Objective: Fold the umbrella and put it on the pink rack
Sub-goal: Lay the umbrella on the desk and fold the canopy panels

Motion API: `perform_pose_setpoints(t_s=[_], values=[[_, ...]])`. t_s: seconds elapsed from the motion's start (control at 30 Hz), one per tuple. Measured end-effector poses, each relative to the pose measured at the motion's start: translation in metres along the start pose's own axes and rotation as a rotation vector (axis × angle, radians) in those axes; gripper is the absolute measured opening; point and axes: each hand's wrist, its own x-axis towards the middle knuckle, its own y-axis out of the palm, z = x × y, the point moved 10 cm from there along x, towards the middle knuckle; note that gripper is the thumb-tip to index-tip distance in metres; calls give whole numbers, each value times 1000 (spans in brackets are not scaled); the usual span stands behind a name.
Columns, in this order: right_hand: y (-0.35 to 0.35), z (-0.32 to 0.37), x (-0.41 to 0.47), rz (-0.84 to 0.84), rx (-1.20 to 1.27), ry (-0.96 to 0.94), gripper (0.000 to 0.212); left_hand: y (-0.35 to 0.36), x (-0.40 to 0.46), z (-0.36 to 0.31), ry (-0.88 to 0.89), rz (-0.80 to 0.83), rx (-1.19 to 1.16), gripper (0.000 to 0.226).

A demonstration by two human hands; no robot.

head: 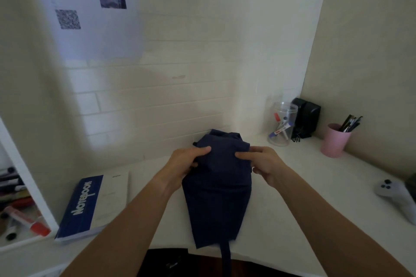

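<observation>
Umbrella: your navy umbrella (217,189) lies collapsed on the white desk (292,198), centre, strap hanging over the near edge.
Left hand: your left hand (186,164) grips its far-left fabric.
Right hand: your right hand (263,164) pinches its far-right fabric.

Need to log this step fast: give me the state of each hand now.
Left hand: fingers curled on the navy umbrella, gripping its fabric.
Right hand: fingers pinching the same umbrella from the other side.

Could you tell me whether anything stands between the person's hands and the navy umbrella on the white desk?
Nothing does: the left hand and right hand already grip the navy fabric umbrella at its far end.
</observation>
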Motion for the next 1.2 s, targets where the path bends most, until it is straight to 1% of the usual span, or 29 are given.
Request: perform_pose_setpoints(t_s=[0.1,0.13,0.2,0.27,0.3,0.37,0.4,0.47,0.53,0.6,0.67,0.7,0.77,0.83,0.9,0.93,1.0,1.07,1.13,1.2], values=[[0,0,-14,95,82,-25,35,11,-9,-7,46,152,-102,47],[-1,-3,-19,111,101,-22,33,12,-10,-8,59,173,-91,50],[-3,-7,-26,131,120,-27,34,9,-14,-8,68,144,19,62],[-4,-11,-34,139,97,-41,43,7,-20,-8,51,102,83,65],[-5,-14,-38,139,81,-43,48,5,-24,-8,53,78,108,61],[-7,-23,-48,115,56,-8,58,1,-34,-11,113,41,156,41],[-9,-29,-52,96,60,17,59,-1,-39,-11,149,30,161,30],[-11,-43,-62,74,79,45,49,-7,-52,-1,187,42,148,16],[-9,-59,-71,84,109,72,39,-11,-61,22,159,91,170,17],[-4,-74,-77,99,169,105,37,-10,-69,47,91,139,198,24],[2,-84,-84,122,190,128,36,-8,-77,66,24,139,207,26],[5,-87,-88,150,154,132,33,-7,-81,71,9,123,205,28],[10,-92,-94,189,44,127,29,-5,-86,75,40,83,202,22],[3,-94,-94,106,22,97,30,-7,-90,75,96,39,210,18],[-6,-93,-91,1,111,60,34,-9,-93,76,124,29,212,17],[-5,-92,-91,-9,172,47,36,-9,-95,76,137,25,211,19],[4,-95,-94,27,302,54,40,-10,-97,79,139,16,183,24],[9,-104,-99,32,379,94,38,-12,-99,85,107,-1,108,27],[6,-111,-101,-15,365,117,33,-16,-99,94,63,-9,48,28],[0,-117,-103,-73,302,148,30,-17,-100,102,36,-1,27,28]])
